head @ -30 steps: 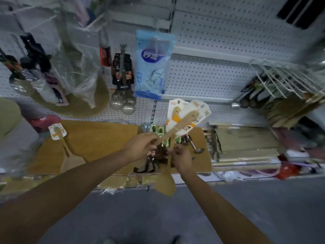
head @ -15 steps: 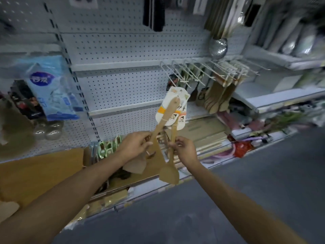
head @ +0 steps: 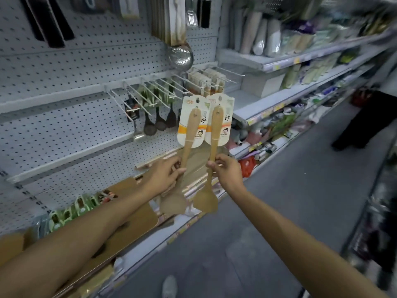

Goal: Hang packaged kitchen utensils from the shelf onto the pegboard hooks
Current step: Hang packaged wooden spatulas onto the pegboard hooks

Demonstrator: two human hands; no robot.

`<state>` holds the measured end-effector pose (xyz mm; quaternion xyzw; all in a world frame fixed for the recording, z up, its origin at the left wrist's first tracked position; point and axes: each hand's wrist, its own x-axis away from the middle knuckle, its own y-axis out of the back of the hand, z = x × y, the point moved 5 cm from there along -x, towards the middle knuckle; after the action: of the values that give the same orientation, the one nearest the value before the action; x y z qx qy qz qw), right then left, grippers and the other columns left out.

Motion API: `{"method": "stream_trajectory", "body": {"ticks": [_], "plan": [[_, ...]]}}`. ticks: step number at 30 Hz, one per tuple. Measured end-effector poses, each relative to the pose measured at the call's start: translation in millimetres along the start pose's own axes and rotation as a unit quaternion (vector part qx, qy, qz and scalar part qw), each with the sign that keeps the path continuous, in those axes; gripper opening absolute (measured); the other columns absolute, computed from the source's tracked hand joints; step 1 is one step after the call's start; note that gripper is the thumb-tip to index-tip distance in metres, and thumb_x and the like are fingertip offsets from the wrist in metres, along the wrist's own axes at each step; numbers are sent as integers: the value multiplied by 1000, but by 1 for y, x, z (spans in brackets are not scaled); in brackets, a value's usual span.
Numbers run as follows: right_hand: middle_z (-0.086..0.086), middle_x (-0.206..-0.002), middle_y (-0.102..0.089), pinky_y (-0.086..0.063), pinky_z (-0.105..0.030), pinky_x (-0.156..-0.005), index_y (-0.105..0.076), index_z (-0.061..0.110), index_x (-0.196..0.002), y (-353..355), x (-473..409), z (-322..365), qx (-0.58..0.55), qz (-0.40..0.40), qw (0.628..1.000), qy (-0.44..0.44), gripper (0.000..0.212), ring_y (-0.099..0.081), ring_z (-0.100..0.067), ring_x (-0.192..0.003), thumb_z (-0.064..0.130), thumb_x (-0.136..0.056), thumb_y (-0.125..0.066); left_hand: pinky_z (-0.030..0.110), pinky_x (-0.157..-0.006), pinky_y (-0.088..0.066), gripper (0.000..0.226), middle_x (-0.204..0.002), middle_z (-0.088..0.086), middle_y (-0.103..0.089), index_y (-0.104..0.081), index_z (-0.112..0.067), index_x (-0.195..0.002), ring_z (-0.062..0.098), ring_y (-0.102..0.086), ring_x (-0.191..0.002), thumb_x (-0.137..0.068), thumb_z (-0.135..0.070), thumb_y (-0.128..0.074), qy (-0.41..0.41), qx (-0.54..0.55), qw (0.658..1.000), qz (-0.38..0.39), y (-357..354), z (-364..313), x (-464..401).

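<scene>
I hold two packaged wooden spatulas upright, side by side, blades down. My left hand (head: 166,174) grips the handle of the left spatula (head: 189,136). My right hand (head: 225,171) grips the handle of the right spatula (head: 214,134). Each has a white and orange card behind its handle top. Behind and above the cards a row of white pegboard hooks (head: 163,87) juts from the pegboard (head: 75,67); some hooks carry dark ladles (head: 150,125) and carded utensils (head: 206,80).
The low shelf (head: 137,250) under my left arm holds wooden boards and green-carded items. A steel strainer (head: 180,57) hangs above the hooks. Stocked shelves (head: 290,61) run along the right. A person in dark trousers (head: 365,121) stands in the grey aisle.
My view has swung right and up, from the low shelf to the hook row. The two spatulas were crossed; they have risen and now stand parallel in front of the hooks.
</scene>
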<state>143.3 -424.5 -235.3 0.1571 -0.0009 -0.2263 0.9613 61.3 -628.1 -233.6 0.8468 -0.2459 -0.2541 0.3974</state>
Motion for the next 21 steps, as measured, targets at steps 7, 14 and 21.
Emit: {"method": "stream_trajectory", "body": {"ticks": [7,14,21], "plan": [[-15,-82,-70,-61,-46,-72,-70,12,-83,58,-58,-26,-21,-42,999,-9,5,-72,-24,-74,15,-86,-71,39,-73,-57,13,-84,-12,-71,-66,-25,-97,7,-70,-68,-91,-35,-70,-3,71,997,-8,-43,-14,-87],[-15,-77,-71,-60,-35,-64,-68,7,-84,97,-143,-56,-10,-73,997,-3,7,-71,-23,-71,13,-88,-70,38,-72,-57,9,-86,-14,-71,-67,-25,-95,7,-68,-66,-90,-32,-70,-16,90,996,6,-80,-16,-186],[-3,-74,-71,-59,-53,-68,-70,24,-78,123,-221,-84,28,-47,998,-30,9,-72,-29,-70,22,-86,-69,44,-64,-56,11,-82,-8,-70,-63,-25,-87,10,-68,-65,-90,-34,-70,-11,100,994,33,-104,-3,-267]]}}
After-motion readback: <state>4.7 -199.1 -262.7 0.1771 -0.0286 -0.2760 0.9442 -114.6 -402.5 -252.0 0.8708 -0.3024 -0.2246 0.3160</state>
